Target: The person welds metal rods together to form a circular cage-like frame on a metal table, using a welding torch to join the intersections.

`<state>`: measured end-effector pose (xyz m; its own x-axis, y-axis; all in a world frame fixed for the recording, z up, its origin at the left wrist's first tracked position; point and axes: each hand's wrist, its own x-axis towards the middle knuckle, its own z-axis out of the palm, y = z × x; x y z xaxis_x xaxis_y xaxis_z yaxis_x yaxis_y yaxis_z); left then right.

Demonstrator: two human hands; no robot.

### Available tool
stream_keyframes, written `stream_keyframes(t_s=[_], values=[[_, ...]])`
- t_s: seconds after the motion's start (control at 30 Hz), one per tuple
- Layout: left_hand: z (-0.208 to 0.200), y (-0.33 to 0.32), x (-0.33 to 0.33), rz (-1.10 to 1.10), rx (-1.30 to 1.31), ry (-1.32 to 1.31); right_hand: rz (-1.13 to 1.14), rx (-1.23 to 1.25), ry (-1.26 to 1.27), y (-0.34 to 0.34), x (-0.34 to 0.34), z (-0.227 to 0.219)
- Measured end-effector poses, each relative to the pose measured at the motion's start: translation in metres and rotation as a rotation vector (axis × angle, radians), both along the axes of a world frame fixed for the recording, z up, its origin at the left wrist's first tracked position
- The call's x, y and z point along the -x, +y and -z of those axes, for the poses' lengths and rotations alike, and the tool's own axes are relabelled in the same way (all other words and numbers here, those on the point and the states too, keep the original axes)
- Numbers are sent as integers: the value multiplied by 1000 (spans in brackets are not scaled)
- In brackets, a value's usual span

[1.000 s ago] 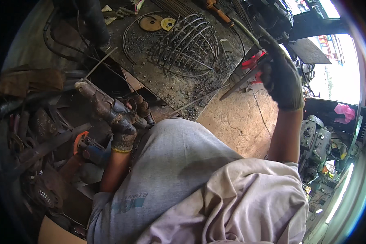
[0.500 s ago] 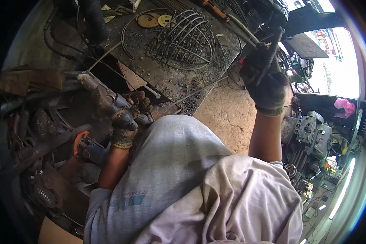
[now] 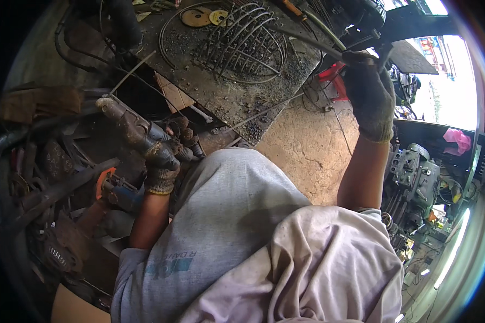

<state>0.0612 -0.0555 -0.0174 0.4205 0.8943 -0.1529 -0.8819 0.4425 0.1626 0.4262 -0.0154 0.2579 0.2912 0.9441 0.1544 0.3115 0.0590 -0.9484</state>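
Note:
My left hand [image 3: 161, 167], in a worn dark-coated work glove, is closed around a worn dark metal tool [image 3: 125, 121] with a rounded, rusty end. Its exact kind does not show. Round knob-like pieces [image 3: 186, 139] stand beside that hand, near my knee. At the upper right my raised right hand [image 3: 369, 89], gloved too, is closed on a long dark metal bar [image 3: 307, 40]. The bar slants up and left toward the metal table [image 3: 199, 89]. On the table lies a domed grille of bent metal rods [image 3: 242, 43], apart from both hands.
Dark grit and two cutting discs [image 3: 195, 16] lie on the table. An orange-handled tool [image 3: 292, 7] is at its far edge. A thin rod [image 3: 261, 117] crosses its near corner. A red object [image 3: 337, 81] sits by the cracked floor [image 3: 302, 156]. Machinery [image 3: 415, 175] stands right, scrap metal left.
My right hand has moved slightly right, and its bar has swung from pointing upward to slanting left over the table's far side. The left hand and its tool have barely shifted.

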Motion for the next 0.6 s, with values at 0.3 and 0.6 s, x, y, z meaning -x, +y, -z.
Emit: stream_keyframes(t_s=[0.3,0.6], values=[[5,0,-1,16,-75,173,-92,165,-40,21,7,0],[7,2,-10,-7,69,13,-68,279,101,40,30,-15]])
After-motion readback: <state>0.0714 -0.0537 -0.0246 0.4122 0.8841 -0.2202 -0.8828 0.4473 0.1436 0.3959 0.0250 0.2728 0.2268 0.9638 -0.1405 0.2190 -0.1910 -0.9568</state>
